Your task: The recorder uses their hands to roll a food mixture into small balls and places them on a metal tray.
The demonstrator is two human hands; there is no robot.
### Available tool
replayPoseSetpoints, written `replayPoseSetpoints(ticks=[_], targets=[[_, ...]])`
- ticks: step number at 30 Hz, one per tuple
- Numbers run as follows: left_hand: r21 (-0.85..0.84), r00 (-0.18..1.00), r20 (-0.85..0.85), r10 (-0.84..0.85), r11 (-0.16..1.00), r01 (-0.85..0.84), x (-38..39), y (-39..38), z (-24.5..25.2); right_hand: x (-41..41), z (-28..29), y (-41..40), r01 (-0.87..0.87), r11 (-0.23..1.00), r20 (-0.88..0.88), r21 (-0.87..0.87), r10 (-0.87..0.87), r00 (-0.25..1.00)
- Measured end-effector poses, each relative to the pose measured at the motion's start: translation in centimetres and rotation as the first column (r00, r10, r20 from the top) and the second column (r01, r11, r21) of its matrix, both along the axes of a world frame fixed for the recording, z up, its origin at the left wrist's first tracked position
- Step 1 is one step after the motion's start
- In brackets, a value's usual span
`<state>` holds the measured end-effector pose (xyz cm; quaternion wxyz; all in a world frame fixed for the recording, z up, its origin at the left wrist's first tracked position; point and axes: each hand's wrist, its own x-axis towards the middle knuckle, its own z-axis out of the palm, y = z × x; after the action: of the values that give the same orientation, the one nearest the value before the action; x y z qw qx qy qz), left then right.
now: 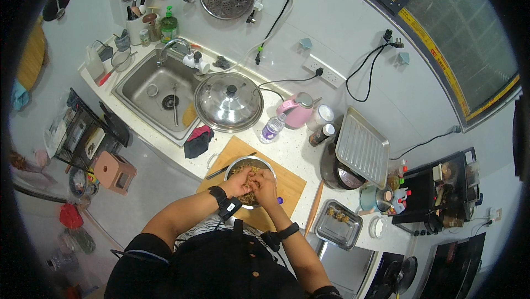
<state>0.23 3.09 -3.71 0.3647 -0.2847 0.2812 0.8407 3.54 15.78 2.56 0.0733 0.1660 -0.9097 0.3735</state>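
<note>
A round metal bowl [271, 167] holding a crumbly brown mixture [245, 200] rests on a wooden cutting board [292, 183]. Over the bowl my left hand [238, 182] and my right hand [263, 186] meet, fingers curled around a small clump of the mixture; how much each one holds is partly hidden by the fingers. Black chopsticks or a similar thin utensil [217, 172] lie on the board at the bowl's left. To the right, a rectangular metal tray [345, 239] holds a few brown clumps [338, 215]. A small purple cap [280, 200] sits beside the bowl.
Behind the board stand a large steamer lid [223, 110], a plastic bottle [272, 128] and a pink kettle [296, 112]. A sink [145, 79] is at the left, with a dark cloth [198, 143] near it. A wooden rolling pin [314, 208] lies between board and tray.
</note>
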Motion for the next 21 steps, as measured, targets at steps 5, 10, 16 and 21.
replayPoseSetpoints(ticks=[5,10,16,21], targets=[[0.032,0.993,0.068,0.101,0.994,-0.104,-0.2,-0.3,-2.7,0.6,1.2,-0.7,0.128,0.938,0.141,-0.324,-0.086,0.986],[0.242,1.0,-0.008,-0.002,0.97,0.004,-0.6,-1.3,-5.4,0.1,-3.1,2.3,0.347,0.831,0.384,-0.435,-0.177,0.906],[-0.048,0.992,-0.118,0.039,0.998,-0.045,0.5,0.2,2.5,0.2,-4.9,1.8,0.566,0.483,0.656,-0.669,0.025,0.754],[-0.156,0.928,-0.372,0.022,0.984,-0.085,1.3,0.7,3.7,-0.4,-6.6,0.8,0.789,0.121,0.755,-0.603,0.405,0.515]])
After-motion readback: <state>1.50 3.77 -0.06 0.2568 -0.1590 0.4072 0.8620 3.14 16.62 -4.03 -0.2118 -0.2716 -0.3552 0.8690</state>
